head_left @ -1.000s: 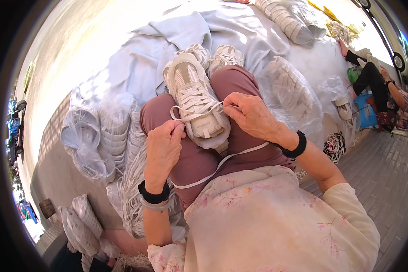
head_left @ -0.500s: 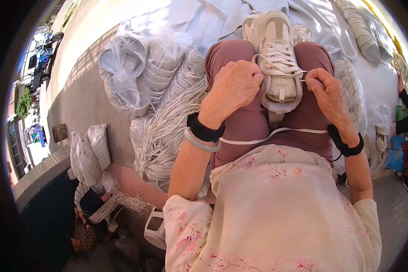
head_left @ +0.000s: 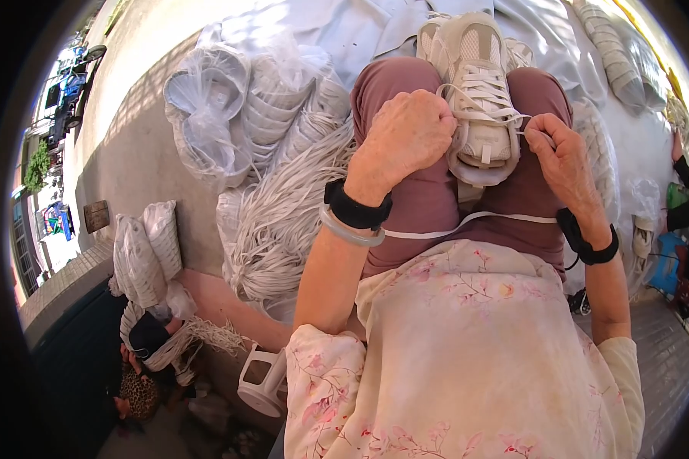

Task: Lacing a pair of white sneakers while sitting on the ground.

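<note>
Between the knees (head_left: 541, 98), shoe (head_left: 481, 139) apparently mostly laced; not tied. Right hand (head_left: 563, 157) pinches lace (head_left: 482, 112); left hand (head_left: 407, 138) curled, grip hidden.

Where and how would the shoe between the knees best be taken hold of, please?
Probably by the heel rim, coming from the near side: the shoe points its toe away, and that curved edge lies uncovered, with left hand and right hand to either side.

The scene is viewed from the wearer's head through a fisheye lens, pointed steeply down past the floral shirt (head_left: 475, 344) onto the knees (head_left: 398, 80) from close above; the ground (head_left: 138, 168) is caught farther off, toward the rim.
</note>
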Motion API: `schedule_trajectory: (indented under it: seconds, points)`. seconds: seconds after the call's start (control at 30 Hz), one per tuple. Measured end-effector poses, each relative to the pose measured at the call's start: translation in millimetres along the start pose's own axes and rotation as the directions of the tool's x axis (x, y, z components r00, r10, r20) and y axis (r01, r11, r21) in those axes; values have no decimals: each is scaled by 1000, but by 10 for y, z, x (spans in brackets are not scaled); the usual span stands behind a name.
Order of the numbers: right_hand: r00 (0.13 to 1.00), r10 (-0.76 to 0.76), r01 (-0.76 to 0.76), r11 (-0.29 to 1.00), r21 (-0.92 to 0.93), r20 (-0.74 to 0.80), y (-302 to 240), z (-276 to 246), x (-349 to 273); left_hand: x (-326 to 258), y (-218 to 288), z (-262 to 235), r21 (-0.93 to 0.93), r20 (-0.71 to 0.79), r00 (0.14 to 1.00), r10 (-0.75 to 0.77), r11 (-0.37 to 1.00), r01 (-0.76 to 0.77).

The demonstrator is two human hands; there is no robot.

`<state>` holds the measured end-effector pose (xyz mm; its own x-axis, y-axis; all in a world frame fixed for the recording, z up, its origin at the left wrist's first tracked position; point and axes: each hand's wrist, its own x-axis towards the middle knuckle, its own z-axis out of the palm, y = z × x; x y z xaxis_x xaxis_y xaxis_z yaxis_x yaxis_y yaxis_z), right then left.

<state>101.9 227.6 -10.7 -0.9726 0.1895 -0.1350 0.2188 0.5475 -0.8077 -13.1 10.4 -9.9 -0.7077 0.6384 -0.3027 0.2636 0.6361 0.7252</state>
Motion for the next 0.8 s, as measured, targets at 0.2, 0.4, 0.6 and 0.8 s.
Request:
schedule_trajectory:
  seconds: [0.2,0.4,0.6,0.8]
  points:
    - [997,-68,64,993,-97,-41,-52,10,-11,-53,197,77,240,-150,987,49,971,-12]
    - [999,-15,14,999,44,36,51,-4,37,-34,155,66,232,-124,989,83,971,-52]
    - [1000,-17,17,999,-43,-12,-17,22,-2,-53,156,77,262,-121,988,95,963,-60]
    - [998,56,-56,998,12,4,-40,-64,-35,-138,264,98,334,-88,994,63,942,-30]
